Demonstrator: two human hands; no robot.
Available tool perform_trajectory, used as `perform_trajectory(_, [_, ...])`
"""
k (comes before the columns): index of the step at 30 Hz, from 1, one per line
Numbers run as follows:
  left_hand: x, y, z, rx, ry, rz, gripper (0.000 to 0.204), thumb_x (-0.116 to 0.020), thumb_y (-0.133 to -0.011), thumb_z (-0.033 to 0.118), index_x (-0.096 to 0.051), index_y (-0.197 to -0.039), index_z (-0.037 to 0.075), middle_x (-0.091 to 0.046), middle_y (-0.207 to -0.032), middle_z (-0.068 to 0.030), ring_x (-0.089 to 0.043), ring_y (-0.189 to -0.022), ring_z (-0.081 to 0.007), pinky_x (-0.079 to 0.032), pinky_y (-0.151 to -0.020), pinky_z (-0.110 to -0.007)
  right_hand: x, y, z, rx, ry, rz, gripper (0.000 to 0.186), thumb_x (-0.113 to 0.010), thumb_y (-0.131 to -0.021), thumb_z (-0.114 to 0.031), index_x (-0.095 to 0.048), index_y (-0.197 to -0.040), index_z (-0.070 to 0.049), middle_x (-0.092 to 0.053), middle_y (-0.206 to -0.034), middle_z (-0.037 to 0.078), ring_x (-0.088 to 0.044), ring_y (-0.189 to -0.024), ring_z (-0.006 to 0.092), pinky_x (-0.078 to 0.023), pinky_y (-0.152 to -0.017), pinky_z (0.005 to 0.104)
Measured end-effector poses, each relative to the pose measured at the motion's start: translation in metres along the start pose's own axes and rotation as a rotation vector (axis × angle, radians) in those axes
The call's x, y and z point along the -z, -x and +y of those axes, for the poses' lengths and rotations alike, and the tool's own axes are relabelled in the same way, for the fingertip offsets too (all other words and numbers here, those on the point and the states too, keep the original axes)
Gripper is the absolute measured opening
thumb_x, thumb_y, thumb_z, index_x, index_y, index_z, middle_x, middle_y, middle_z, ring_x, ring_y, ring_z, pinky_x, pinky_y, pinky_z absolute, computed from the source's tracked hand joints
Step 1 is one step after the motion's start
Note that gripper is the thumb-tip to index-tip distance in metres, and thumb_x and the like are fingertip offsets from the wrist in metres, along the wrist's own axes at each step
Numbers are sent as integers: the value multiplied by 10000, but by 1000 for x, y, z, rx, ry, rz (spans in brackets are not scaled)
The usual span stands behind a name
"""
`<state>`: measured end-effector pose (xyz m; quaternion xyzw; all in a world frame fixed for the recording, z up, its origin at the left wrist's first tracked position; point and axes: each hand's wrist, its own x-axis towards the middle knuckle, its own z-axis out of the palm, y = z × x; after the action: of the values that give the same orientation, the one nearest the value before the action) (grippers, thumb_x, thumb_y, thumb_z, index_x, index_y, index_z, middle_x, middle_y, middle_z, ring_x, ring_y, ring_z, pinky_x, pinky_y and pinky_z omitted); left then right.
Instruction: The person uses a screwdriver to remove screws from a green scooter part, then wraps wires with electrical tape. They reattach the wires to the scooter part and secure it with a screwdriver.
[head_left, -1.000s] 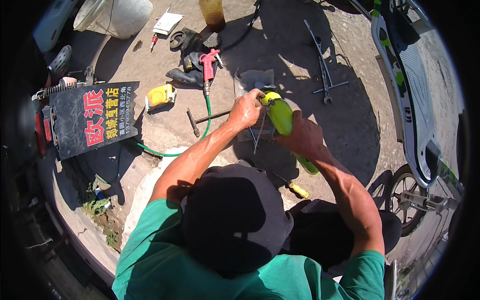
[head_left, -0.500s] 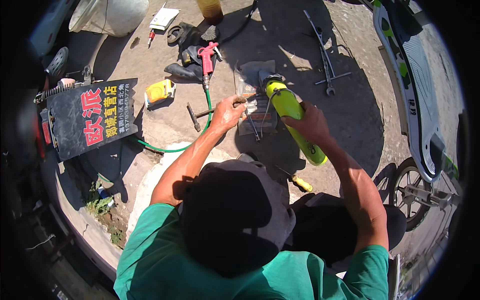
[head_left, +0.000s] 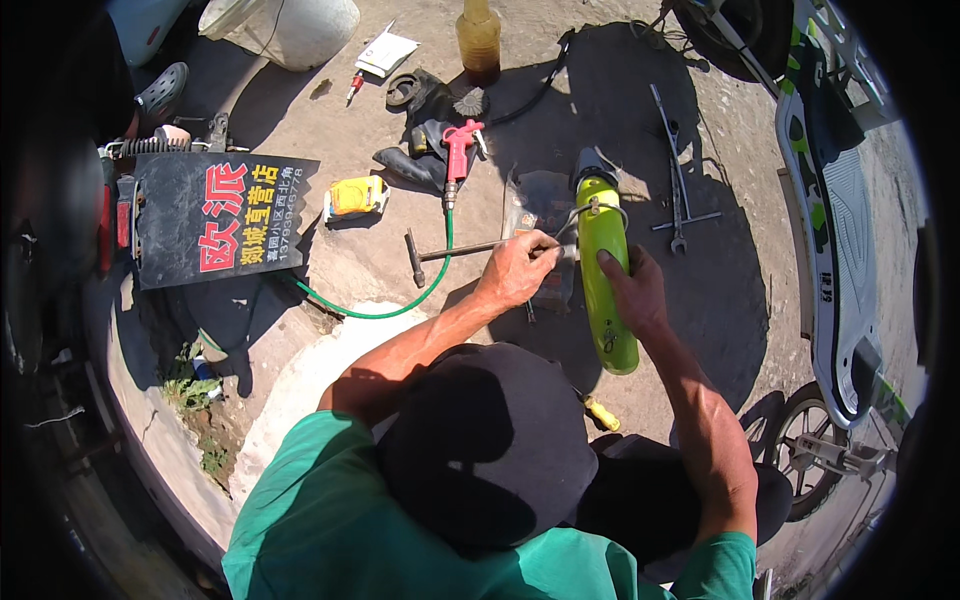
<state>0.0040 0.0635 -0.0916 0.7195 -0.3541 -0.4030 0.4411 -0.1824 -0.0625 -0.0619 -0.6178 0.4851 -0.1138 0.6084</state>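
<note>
My right hand [head_left: 640, 285] grips a long yellow-green tubular part [head_left: 603, 240] with a grey metal top [head_left: 587, 163]. A thin curved cable or rod loops around its upper part. My left hand [head_left: 515, 270] is pinched beside the tube's left side, on something small that I cannot make out. Behind them lies a clear plastic bag [head_left: 540, 195]. A T-handled tool [head_left: 415, 258] lies left of my left hand, partly behind it. A pink air gun [head_left: 458, 152] on a green hose lies farther forward. A yellow-handled screwdriver [head_left: 600, 413] rests below the tube.
A dark signboard [head_left: 160, 220], yellow box [head_left: 352, 198], white bucket [head_left: 280, 25] and bottle of amber liquid [head_left: 478, 45] sit left and forward. Wrenches [head_left: 677, 190] lie right, beside a scooter deck [head_left: 835, 220] and wheel [head_left: 800, 470]. Another person's clog [head_left: 163, 92] shows upper left.
The green tube has swung more upright, still in my right hand. My left hand has moved from its top to lower along its left side. The whole view has shifted slightly.
</note>
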Motion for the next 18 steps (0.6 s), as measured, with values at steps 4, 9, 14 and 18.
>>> perform_trajectory(4, [12,-17,18,-201,-104,70,356,-750,-905,189,-684,-1188,-16,-697,-1035,-140,-712,-857,-216,-575,-813,-352,-10,12,-5,65,154,-97,421,-778,-908,-294,-664,-1147,34,-750,-985,153,-735,-873,214,-569,-763,362])
perform_trajectory(9, [44,-42,11,-221,-245,-44,405,-742,-883,201,-673,-1211,-27,-700,-1085,-191,-735,-922,-285,-571,-849,-395,-18,20,-20,28,290,-172,471,-788,-885,-308,-651,-1170,42,-747,-1024,201,-742,-935,268,-564,-817,386])
perform_trajectory(14, [100,-76,-10,-15,-281,-9,393,-704,-925,257,-710,-1177,-45,-751,-1085,-212,-734,-1025,-286,-560,-921,-384,-9,18,-19,9,140,-150,382,-744,-938,-267,-655,-1145,42,-732,-986,135,-699,-871,194,-549,-771,355])
perform_trajectory(18, [170,-128,-63,40,-376,364,410,-718,-908,283,-719,-1172,-31,-761,-1076,-218,-735,-1048,-324,-552,-945,-408,-14,13,-8,-36,-47,-176,341,-706,-982,-258,-665,-1146,38,-708,-940,85,-652,-804,130,-529,-706,321])
